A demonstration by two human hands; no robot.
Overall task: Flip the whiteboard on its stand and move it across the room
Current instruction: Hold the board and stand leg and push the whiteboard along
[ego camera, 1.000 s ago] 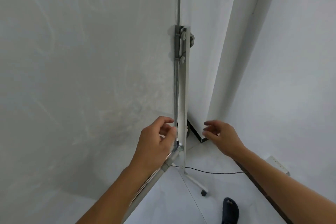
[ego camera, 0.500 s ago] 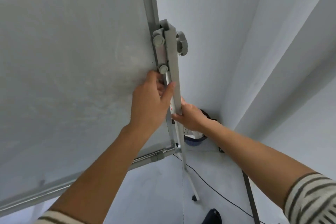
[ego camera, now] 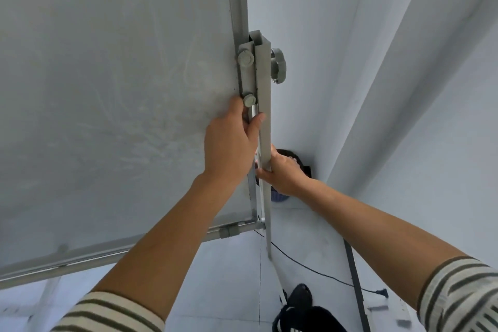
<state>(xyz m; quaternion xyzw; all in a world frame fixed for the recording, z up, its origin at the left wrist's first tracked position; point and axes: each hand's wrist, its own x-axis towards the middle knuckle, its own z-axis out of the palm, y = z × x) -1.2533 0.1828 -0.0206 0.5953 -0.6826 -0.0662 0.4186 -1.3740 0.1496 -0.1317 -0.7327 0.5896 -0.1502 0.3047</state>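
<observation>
The whiteboard (ego camera: 107,89) fills the left of the view, its grey smeared face towards me and its metal frame edge running down the middle. Its right edge is pinned to the grey stand upright (ego camera: 263,105) by a bracket with two round knobs (ego camera: 245,58) and a larger locking knob (ego camera: 277,66) on the outer side. My left hand (ego camera: 229,143) grips the board's frame edge just below the lower knob, thumb across the upright. My right hand (ego camera: 283,172) is wrapped around the upright lower down, from the right.
A white wall corner (ego camera: 377,116) stands close on the right. A dark round bin (ego camera: 280,194) sits on the floor behind my right hand. A black cable (ego camera: 310,269) crosses the pale floor. A dark sandalled foot (ego camera: 301,304) is by the stand's leg.
Both hands have risen from the board's bottom corner to the upright below the pivot bracket. My right hand, free a second ago, now grips the upright. Since half a second ago little has moved.
</observation>
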